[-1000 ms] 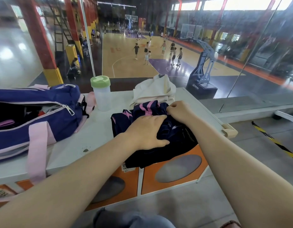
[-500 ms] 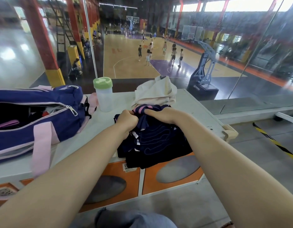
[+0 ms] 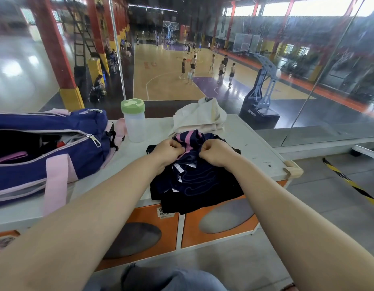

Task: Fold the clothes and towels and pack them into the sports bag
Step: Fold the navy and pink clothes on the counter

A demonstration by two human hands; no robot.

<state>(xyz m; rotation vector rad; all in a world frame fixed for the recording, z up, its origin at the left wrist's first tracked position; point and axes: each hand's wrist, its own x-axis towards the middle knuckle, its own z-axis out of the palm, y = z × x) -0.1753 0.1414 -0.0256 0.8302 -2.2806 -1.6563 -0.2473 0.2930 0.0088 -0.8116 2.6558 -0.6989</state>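
A navy garment with pink stripes (image 3: 192, 179) lies bunched on the white counter (image 3: 257, 152), on top of a black piece that hangs over the front edge. My left hand (image 3: 168, 151) and my right hand (image 3: 216, 153) both pinch its far, pink-striped edge, fists closed, a little apart. Behind it sits a crumpled cream towel (image 3: 200, 117). The blue sports bag with pink straps (image 3: 51, 150) lies at the left, its zip open, dark and pink items showing inside.
A translucent bottle with a green lid (image 3: 134, 120) stands between the bag and the clothes. Glass panels rise right behind the counter. Orange locker fronts (image 3: 221, 219) are below the counter. A beige corner guard (image 3: 293, 170) caps the right corner.
My hands shifted from pressing flat on the garment to gripping its far edge, and have lifted and bunched the pink-striped part between them.
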